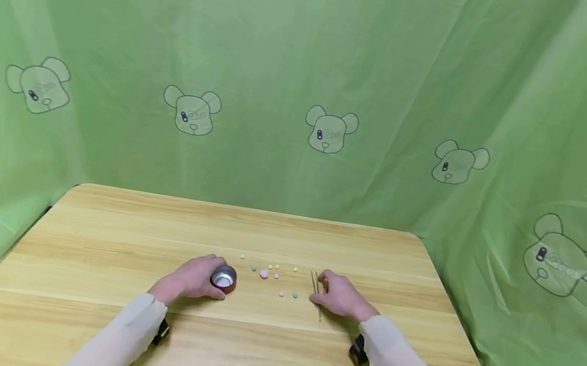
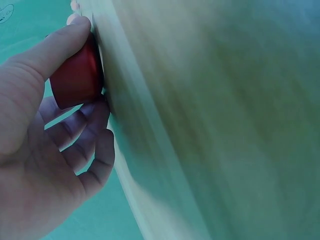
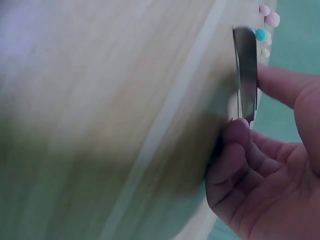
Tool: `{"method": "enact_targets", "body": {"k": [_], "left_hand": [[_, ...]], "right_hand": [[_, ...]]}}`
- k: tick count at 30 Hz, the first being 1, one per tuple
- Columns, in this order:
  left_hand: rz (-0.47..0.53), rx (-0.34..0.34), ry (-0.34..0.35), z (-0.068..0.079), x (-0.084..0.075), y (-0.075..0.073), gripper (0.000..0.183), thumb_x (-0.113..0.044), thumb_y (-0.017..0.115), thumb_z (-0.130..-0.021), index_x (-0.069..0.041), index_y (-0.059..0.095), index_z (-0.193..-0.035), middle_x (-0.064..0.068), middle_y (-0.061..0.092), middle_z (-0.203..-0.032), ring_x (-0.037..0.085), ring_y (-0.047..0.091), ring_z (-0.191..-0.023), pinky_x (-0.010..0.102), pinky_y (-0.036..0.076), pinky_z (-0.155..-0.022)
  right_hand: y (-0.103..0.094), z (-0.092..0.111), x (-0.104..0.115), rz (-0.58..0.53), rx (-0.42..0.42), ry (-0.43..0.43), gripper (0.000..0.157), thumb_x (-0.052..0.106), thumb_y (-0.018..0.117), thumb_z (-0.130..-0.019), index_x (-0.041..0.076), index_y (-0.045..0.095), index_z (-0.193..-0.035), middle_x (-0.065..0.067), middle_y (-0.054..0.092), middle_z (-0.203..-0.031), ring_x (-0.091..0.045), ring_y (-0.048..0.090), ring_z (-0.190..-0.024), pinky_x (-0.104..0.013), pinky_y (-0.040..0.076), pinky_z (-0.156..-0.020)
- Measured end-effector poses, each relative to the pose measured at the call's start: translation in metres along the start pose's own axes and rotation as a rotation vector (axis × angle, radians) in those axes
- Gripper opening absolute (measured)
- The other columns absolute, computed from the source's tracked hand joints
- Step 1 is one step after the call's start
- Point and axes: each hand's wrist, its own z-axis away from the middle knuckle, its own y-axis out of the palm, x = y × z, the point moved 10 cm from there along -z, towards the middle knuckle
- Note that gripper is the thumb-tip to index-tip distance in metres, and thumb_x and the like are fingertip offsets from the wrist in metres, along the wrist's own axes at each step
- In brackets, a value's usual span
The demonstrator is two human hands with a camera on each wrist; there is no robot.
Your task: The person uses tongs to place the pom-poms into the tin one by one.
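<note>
Just right of the red tin [image 2: 77,80], whose side the left grip [image 1: 193,277] curls round, I see the right grip [image 1: 340,296] pinching slim metal tweezers [image 3: 247,67] that look light, springy and slick, probably best held midway along their arms.

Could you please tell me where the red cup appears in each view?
Head: the red cup is below and slightly left of centre, in the left hand.
Left wrist: upper left, held by that same hand.
Right wrist: not in the picture.
Shared landmark: the wooden table.
</note>
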Motion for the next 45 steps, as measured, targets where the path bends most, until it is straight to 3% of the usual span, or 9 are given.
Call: {"method": "enact_targets", "body": {"k": [15,29,35,42,45], "left_hand": [[0.009,-0.008,0.006,0.0,0.002,0.001,0.056,-0.032,0.084,-0.069,-0.009,0.058,-0.112,0.003,0.057,-0.099,0.021,0.056,-0.091,0.042,0.045,-0.083],[0.002,-0.006,-0.001,0.002,0.001,0.0,0.056,-0.033,0.083,-0.07,-0.009,0.057,-0.113,0.004,0.057,-0.1,0.022,0.056,-0.092,0.042,0.045,-0.084],[0.007,-0.001,0.001,0.002,0.0,0.001,0.056,-0.033,0.083,-0.07,-0.009,0.057,-0.113,0.003,0.057,-0.1,0.021,0.056,-0.092,0.042,0.046,-0.084],[0.0,-0.01,0.002,0.001,0.0,-0.001,0.055,-0.032,0.083,-0.07,-0.009,0.058,-0.112,0.003,0.057,-0.099,0.021,0.056,-0.091,0.041,0.046,-0.084],[0.004,-0.009,-0.001,0.001,0.0,-0.001,0.055,-0.032,0.083,-0.07,-0.009,0.058,-0.112,0.003,0.057,-0.099,0.022,0.057,-0.092,0.042,0.046,-0.084]], "right_hand": [[-0.003,-0.003,-0.005,0.009,-0.048,0.046,0.035,0.016,0.068,-0.086,0.0,0.056,-0.115,-0.001,0.055,-0.076,-0.015,0.051,-0.065,-0.03,0.043,-0.06],[-0.009,0.006,-0.006,-0.054,-0.07,-0.057,0.026,0.01,0.065,-0.087,0.0,0.06,-0.11,-0.001,0.052,-0.071,-0.013,0.047,-0.059,-0.027,0.04,-0.053],[-0.01,0.012,-0.007,-0.08,-0.027,-0.09,0.015,0.009,0.062,-0.089,0.004,0.06,-0.103,0.0,0.052,-0.07,-0.012,0.047,-0.055,-0.025,0.04,-0.049],[-0.016,0.016,-0.003,-0.076,-0.021,-0.136,0.009,0.004,0.059,-0.089,0.004,0.058,-0.097,0.001,0.055,-0.081,-0.013,0.05,-0.071,-0.029,0.045,-0.065],[-0.018,0.018,0.0,-0.077,-0.022,-0.152,0.01,0.003,0.059,-0.088,0.003,0.058,-0.098,0.0,0.055,-0.08,-0.013,0.051,-0.068,-0.029,0.046,-0.063]]}}
